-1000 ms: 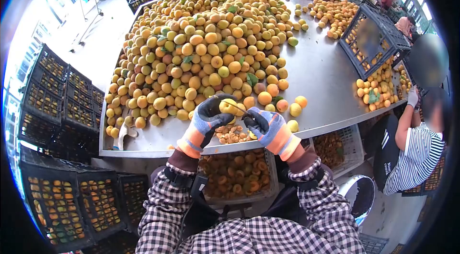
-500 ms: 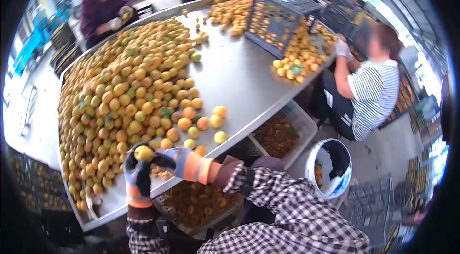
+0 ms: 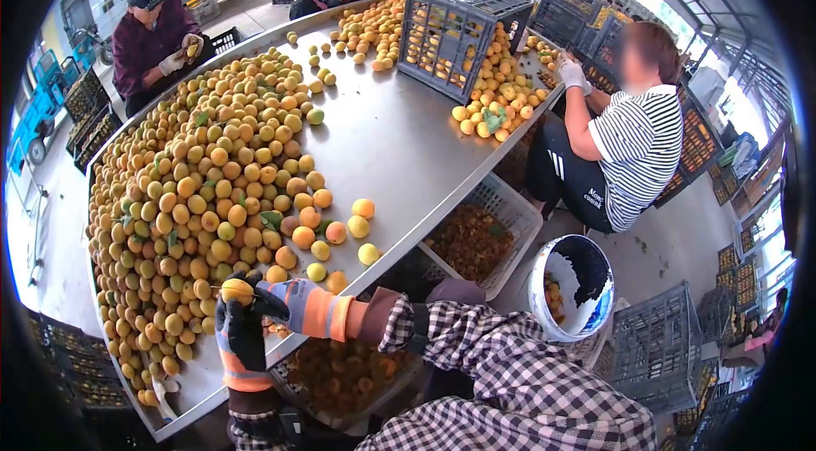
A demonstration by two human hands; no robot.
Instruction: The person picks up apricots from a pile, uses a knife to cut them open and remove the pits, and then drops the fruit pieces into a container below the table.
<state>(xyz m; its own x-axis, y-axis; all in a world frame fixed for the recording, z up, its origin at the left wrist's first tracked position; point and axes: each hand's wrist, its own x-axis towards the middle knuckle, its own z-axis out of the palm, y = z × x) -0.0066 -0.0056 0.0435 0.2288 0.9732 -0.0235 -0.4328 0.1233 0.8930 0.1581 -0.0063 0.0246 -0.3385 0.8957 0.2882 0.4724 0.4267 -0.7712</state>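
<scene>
In the head view, my left hand (image 3: 240, 336), in a grey, black and orange glove, grips a yellow apricot (image 3: 238, 290) near the table's front edge. My right hand (image 3: 296, 306), in a matching glove, is closed with its dark fingertips against the fruit's right side. Whatever sits between those fingertips is hidden. Behind both hands rises a large heap of apricots (image 3: 195, 204), with a few green leaves among them. Several loose apricots (image 3: 336, 232) lie right of the heap on the metal table (image 3: 382, 141).
Below the table edge stand a crate of fruit halves (image 3: 344, 374) and a white basket (image 3: 514, 213) of brownish pieces. A white bucket (image 3: 571, 323) is at my right. A dark crate (image 3: 442, 47) lies tipped on the table. One person (image 3: 637, 145) sits at right; others work across the table.
The view has shifted, so the table and people appear further left. The apricot remains in my left hand, and my right fingers remain against it.
</scene>
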